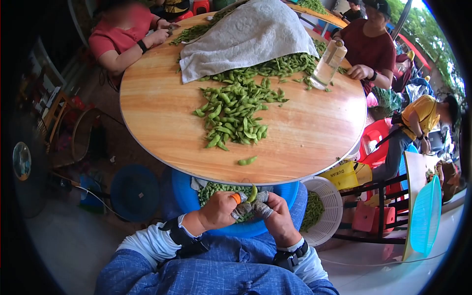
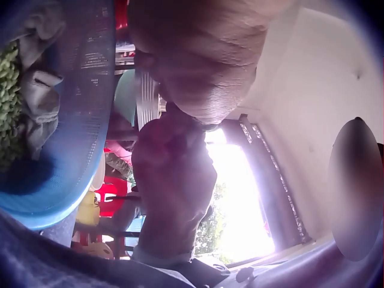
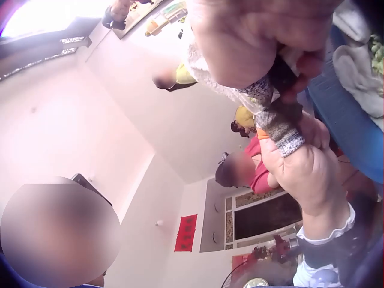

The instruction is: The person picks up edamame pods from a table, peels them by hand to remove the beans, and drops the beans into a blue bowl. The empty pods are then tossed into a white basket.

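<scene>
Over the blue basket [image 1: 181, 189] in the lap, both hands meet at a green soybean pod [image 1: 252, 193], which stands upright between the fingertips. My left hand [image 1: 216, 211] pinches it from the left, an orange band [image 1: 237, 198] around one covered finger. From the right, my right hand [image 1: 279, 219] grips it with fingers in grey cloth covers [image 1: 263, 210]. The right wrist view shows the covered fingers [image 3: 282, 132] of the two hands close together; the pod is hidden there. Shelled green beans [image 1: 209, 191] lie in the basket below, beside a greyish cloth [image 2: 42, 102].
A pile of soybean pods [image 1: 231, 113] and one loose pod [image 1: 247, 161] lie on the round wooden table [image 1: 162, 132]. A grey towel [image 1: 246, 39] covers more pods; a clear bottle [image 1: 328, 65] stands nearby. A white basket [image 1: 333, 196] holds pods at right. Other people sit around the table.
</scene>
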Tool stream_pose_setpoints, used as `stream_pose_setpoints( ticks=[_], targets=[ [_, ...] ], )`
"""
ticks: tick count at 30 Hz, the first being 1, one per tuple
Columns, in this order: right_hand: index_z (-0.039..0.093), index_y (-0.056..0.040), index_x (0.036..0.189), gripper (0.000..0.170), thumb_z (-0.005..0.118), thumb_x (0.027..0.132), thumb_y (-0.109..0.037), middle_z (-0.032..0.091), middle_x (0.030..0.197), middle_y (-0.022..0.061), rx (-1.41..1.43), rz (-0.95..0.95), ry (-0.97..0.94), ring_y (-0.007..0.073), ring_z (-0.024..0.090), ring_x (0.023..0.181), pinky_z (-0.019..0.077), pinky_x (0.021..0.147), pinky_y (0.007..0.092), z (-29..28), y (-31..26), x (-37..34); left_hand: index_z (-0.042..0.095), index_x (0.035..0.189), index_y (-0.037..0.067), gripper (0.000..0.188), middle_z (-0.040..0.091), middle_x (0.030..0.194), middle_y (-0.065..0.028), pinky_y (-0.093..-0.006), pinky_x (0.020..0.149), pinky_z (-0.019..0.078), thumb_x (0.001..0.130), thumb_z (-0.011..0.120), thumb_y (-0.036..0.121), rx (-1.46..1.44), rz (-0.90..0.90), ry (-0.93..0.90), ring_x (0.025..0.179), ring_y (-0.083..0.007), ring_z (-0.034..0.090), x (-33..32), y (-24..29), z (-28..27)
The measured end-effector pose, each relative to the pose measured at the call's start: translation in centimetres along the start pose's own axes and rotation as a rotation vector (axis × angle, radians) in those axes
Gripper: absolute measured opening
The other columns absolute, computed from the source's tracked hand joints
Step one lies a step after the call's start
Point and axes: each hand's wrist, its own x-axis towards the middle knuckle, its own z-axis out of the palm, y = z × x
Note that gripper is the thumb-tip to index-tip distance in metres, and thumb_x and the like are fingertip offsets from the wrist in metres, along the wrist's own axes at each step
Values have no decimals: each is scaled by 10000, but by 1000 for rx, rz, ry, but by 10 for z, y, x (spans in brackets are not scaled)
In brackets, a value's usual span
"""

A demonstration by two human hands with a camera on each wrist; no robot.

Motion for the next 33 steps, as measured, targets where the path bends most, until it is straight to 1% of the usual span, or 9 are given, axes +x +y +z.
stream_pose_setpoints(
  ticks=[2,9,13,14,16,18,22,24,33],
  targets=[
    [536,11,998,214,556,804,-77,587,919,24,1,-12,-13,89,530,823,419,759,228,1,1,1,537,833,3,157,549,705,-175,-341,548,439,705,571,86,-185,-43,38,622,-315,547,-3,-3,5],
    [537,15,980,197,552,803,-71,578,916,20,-104,-78,19,87,518,831,411,760,232,-4,11,2,549,926,14,159,550,734,-28,-255,559,413,826,512,133,-681,-469,65,638,-85,485,-12,-11,18],
    [531,25,963,189,525,780,-21,570,904,27,-256,-38,55,98,510,829,407,756,237,-2,6,3,523,899,-35,290,583,798,-55,-232,651,439,790,596,224,-512,-374,-20,731,-68,522,-3,2,10],
    [529,28,960,192,517,772,-8,568,900,29,-326,-45,38,102,508,828,406,755,238,-2,5,5,524,945,-24,282,594,825,-54,-241,693,437,779,606,189,-800,-407,93,782,-71,531,-5,3,23],
    [530,35,957,210,488,753,13,567,884,40,-421,-146,-14,108,505,825,409,750,245,3,0,5,531,973,-5,266,595,848,-46,-249,710,435,795,584,186,-496,-352,2,804,-71,523,-9,-6,15],
    [542,33,945,184,527,767,-10,581,891,47,-455,-138,-30,109,513,836,407,764,242,1,2,4,536,992,7,241,599,864,-50,-250,721,430,813,551,167,-513,-297,4,812,-62,505,-17,-20,22],
    [579,17,877,174,605,766,-115,603,838,31,-251,-78,-8,92,541,742,427,696,225,2,11,1,528,848,-5,217,542,650,-38,-259,582,413,849,503,211,-475,-176,45,640,-66,474,-19,-10,11],
    [579,17,878,169,600,768,-110,607,835,34,-275,-88,-1,93,546,735,430,694,226,2,15,4,508,784,1,240,501,562,-36,-276,512,398,853,483,229,-607,-500,-124,535,-105,479,-25,-18,8],
    [559,25,900,148,558,761,-26,591,832,42,-604,-84,19,98,534,752,429,693,233,22,18,13,483,797,9,230,495,559,-31,-276,487,390,869,452,225,-478,-518,132,527,-106,491,-35,-15,6]
  ],
)
